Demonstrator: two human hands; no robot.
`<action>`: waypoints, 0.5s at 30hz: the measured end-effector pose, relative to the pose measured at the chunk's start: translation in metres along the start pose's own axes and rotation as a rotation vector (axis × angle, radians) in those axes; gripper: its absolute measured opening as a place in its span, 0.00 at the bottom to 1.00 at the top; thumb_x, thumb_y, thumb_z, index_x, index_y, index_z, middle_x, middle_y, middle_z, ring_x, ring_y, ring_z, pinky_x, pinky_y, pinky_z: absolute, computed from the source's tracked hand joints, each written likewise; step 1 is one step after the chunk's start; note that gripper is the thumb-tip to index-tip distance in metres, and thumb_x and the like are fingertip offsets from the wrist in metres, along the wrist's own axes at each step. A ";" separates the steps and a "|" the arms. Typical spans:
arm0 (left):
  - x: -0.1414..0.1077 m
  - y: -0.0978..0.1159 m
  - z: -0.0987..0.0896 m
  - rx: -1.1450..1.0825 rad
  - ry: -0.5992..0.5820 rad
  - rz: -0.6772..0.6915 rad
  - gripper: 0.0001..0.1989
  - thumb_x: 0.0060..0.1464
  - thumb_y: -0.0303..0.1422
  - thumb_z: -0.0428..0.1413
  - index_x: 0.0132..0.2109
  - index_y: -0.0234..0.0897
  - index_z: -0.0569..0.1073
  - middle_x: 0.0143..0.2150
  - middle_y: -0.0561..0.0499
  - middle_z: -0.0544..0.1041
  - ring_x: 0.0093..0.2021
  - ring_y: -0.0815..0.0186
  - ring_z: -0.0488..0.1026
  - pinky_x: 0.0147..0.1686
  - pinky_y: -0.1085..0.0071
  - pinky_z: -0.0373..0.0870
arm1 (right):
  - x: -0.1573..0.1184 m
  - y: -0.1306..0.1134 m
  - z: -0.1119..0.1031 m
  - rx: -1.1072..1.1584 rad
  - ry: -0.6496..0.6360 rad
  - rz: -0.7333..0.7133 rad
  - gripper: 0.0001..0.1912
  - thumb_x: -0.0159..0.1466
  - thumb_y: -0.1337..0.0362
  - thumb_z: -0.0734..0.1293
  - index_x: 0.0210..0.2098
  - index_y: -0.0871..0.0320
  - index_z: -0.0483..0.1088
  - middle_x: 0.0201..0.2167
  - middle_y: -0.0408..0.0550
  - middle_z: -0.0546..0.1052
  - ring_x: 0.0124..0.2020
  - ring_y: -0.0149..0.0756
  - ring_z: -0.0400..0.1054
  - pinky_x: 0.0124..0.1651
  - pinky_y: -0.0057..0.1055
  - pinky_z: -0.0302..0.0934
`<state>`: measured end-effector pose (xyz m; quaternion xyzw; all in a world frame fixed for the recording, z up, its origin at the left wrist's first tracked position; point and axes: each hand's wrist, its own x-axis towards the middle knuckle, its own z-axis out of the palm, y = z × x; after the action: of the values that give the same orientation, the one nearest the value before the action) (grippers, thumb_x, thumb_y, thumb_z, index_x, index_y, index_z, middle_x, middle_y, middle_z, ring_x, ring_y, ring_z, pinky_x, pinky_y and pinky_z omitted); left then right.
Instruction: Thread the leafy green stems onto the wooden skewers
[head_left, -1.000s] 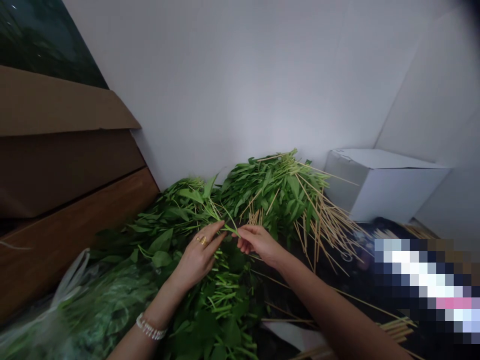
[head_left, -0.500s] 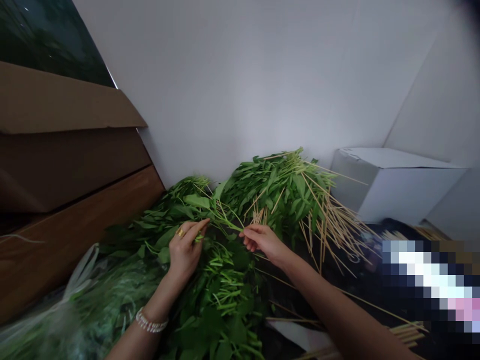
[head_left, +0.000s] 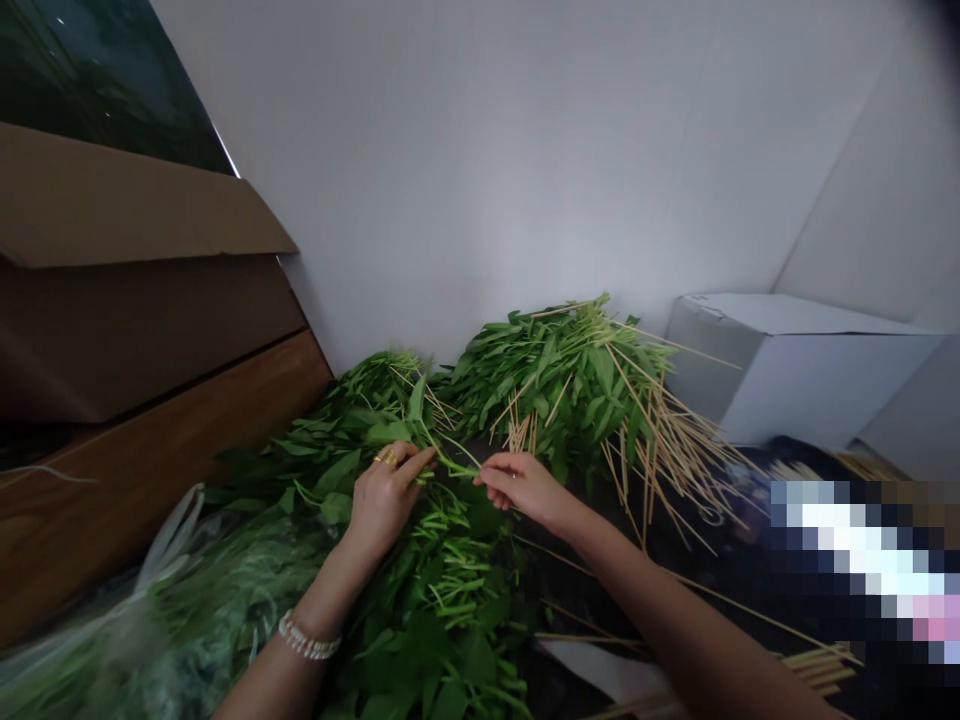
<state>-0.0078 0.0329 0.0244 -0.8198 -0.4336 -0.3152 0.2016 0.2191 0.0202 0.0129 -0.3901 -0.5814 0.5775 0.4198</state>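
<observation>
Green, thin-stemmed leafy-veg sprig point(head_left: 457, 468) at ctr of my head-cam view, bridging the gap btwn two bare hands, above a heap of cut greens point(head_left: 457, 590). R hand point(head_left: 521, 490): thumb + forefinger pinched on the sprig's stem end, other fingers curled in. L hand point(head_left: 384, 495), w/ gold rings point(head_left: 387, 458) and a pale beaded bracelet point(head_left: 307, 640): thumb and fingers bent together at the sprig's left part; can't tell from here if they grip it or only touch. Key relation, as I judge it: sprig lies to the left of the R fingertips, long axis running roughly side to side, then bending up and away to a pointed leaf point(head_left: 417, 398) beyond the L fingers; R hand is nearer the stem end, L nearer the leafy end. Behind, against a white wall point(head_left: 480, 180), a mound of leafy bunches point(head_left: 525, 360) w/ thin wooden sticks point(head_left: 667, 430) fanning out on its right. Lower left, clear plastic bag point(head_left: 217, 610) of greens, knotted-looking; upper left, brown cardboard box point(head_left: 135, 210); far right, white box point(head_left: 817, 385). Lower-right corner's pixelated, so no detail there.
</observation>
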 end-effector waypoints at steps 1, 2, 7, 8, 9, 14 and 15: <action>0.000 0.000 -0.001 0.007 -0.008 0.003 0.12 0.61 0.32 0.50 0.48 0.41 0.76 0.36 0.48 0.75 0.38 0.62 0.72 0.37 0.69 0.67 | 0.000 0.000 0.000 -0.005 -0.002 -0.002 0.10 0.58 0.58 0.67 0.29 0.60 0.72 0.18 0.39 0.69 0.19 0.24 0.62 0.24 0.22 0.56; 0.001 0.001 -0.002 0.010 -0.016 0.007 0.12 0.61 0.32 0.50 0.48 0.41 0.76 0.36 0.48 0.75 0.38 0.62 0.72 0.37 0.69 0.68 | 0.000 -0.001 -0.001 -0.009 -0.003 -0.004 0.10 0.58 0.58 0.67 0.29 0.60 0.72 0.18 0.39 0.69 0.19 0.24 0.62 0.24 0.22 0.56; 0.001 0.002 -0.003 -0.050 -0.040 0.029 0.10 0.58 0.31 0.52 0.45 0.40 0.75 0.38 0.47 0.76 0.40 0.62 0.72 0.41 0.68 0.69 | 0.001 -0.002 -0.005 -0.029 -0.004 -0.016 0.12 0.59 0.56 0.67 0.29 0.60 0.73 0.18 0.39 0.69 0.20 0.25 0.63 0.24 0.23 0.57; 0.001 0.003 -0.003 -0.069 -0.034 0.021 0.09 0.57 0.30 0.52 0.43 0.40 0.76 0.38 0.48 0.76 0.40 0.61 0.72 0.42 0.67 0.69 | 0.001 -0.002 -0.005 -0.033 -0.006 -0.018 0.12 0.59 0.56 0.67 0.29 0.60 0.73 0.18 0.39 0.69 0.20 0.25 0.63 0.24 0.23 0.57; 0.001 0.004 -0.003 -0.089 -0.023 0.006 0.09 0.57 0.30 0.52 0.42 0.40 0.76 0.37 0.48 0.75 0.40 0.61 0.72 0.42 0.67 0.68 | 0.001 -0.003 -0.004 -0.036 -0.009 -0.021 0.12 0.59 0.56 0.67 0.29 0.60 0.73 0.19 0.40 0.70 0.20 0.25 0.63 0.24 0.23 0.57; 0.007 0.016 -0.007 -0.309 0.043 -0.166 0.06 0.53 0.29 0.51 0.33 0.37 0.73 0.32 0.50 0.71 0.34 0.64 0.70 0.39 0.67 0.68 | -0.001 -0.006 0.004 -0.046 -0.024 -0.038 0.11 0.58 0.57 0.68 0.30 0.59 0.74 0.20 0.40 0.71 0.20 0.26 0.63 0.25 0.23 0.58; 0.009 0.017 -0.007 -0.365 0.055 -0.207 0.06 0.52 0.28 0.51 0.32 0.37 0.73 0.31 0.51 0.71 0.34 0.64 0.70 0.38 0.68 0.68 | -0.001 -0.006 0.005 -0.047 -0.021 -0.042 0.11 0.58 0.56 0.68 0.30 0.59 0.74 0.20 0.40 0.71 0.21 0.26 0.63 0.25 0.23 0.58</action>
<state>0.0079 0.0242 0.0345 -0.7847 -0.4456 -0.4299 0.0283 0.2153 0.0177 0.0194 -0.3814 -0.6075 0.5587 0.4164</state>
